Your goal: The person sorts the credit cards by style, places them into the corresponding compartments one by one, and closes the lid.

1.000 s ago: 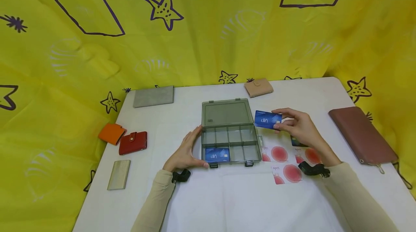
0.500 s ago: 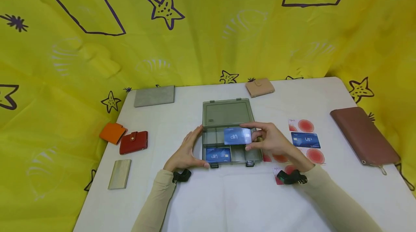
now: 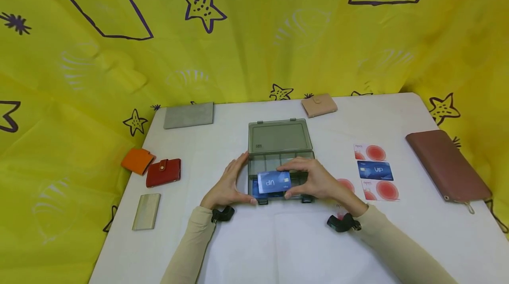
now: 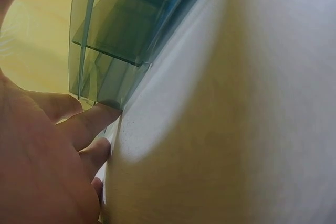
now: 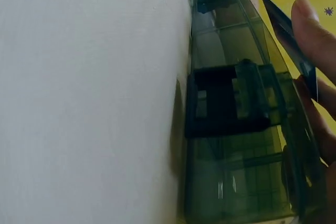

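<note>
My right hand (image 3: 320, 180) pinches a blue VIP card (image 3: 274, 181) between thumb and fingers. The card hovers, slightly tilted, above the front-left compartment of a clear grey-green organizer box (image 3: 280, 137) whose lid lies back. Under it another blue card (image 3: 256, 192) sits in that compartment, mostly covered. In the right wrist view the held card (image 5: 283, 30) appears edge-on above the box wall. With fingers spread, my left hand (image 3: 227, 189) touches the box's left side, thumb near its front corner. The left wrist view shows those fingertips (image 4: 107, 111) against the box.
Right of the box lie a blue VIP card (image 3: 375, 170) and several white-and-red cards (image 3: 381, 190), some partly behind my right arm. Around the white table are a brown zip wallet (image 3: 447, 164), beige (image 3: 319, 105), red (image 3: 163, 172) and orange (image 3: 137, 160) wallets, a grey pouch (image 3: 188, 115) and a pale cardholder (image 3: 146, 212).
My right hand has carried the blue card leftward from beside the box to above its front-left compartment, uncovering cards on the right. The left hand stays at the box.
</note>
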Motion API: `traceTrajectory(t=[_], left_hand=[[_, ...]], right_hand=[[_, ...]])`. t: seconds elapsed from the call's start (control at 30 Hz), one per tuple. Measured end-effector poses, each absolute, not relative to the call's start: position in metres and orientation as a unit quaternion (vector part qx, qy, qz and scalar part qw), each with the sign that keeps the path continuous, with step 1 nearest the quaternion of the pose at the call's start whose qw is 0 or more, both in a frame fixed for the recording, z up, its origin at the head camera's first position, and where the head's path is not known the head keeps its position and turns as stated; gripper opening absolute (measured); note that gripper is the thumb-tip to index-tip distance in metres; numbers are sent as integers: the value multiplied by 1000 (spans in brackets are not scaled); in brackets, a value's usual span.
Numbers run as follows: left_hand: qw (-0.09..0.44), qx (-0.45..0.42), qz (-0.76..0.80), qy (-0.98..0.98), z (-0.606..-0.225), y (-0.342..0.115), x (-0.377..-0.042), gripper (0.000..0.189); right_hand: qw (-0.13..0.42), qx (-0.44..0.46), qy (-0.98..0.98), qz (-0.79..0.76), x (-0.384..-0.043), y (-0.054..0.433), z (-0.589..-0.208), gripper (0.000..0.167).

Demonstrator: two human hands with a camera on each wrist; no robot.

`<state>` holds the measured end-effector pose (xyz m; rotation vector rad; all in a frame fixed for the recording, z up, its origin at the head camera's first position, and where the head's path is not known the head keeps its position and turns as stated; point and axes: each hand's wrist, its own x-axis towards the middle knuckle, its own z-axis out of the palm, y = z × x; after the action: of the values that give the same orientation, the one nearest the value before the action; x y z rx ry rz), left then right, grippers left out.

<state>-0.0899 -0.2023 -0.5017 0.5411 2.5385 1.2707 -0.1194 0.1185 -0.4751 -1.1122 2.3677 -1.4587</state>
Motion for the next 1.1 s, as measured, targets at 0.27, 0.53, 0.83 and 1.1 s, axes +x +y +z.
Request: traceTrajectory(t=[0.27, 0.53, 0.83, 1.1], left_hand=[[129, 181, 428, 876, -499, -199, -91, 143], [126, 184, 430, 875, -498, -196, -91, 143], [127, 180, 427, 877, -501, -198, -90, 144], [129, 176, 432, 875, -501, -200, -87, 142]], right_hand=[[53, -382, 825, -413, -115, 112, -473, 63], [72, -380, 839, -382, -115, 122, -466, 69], [-15, -301, 877, -374, -132, 216, -450, 62], [-33, -215, 923, -318, -131, 308, -448, 57]])
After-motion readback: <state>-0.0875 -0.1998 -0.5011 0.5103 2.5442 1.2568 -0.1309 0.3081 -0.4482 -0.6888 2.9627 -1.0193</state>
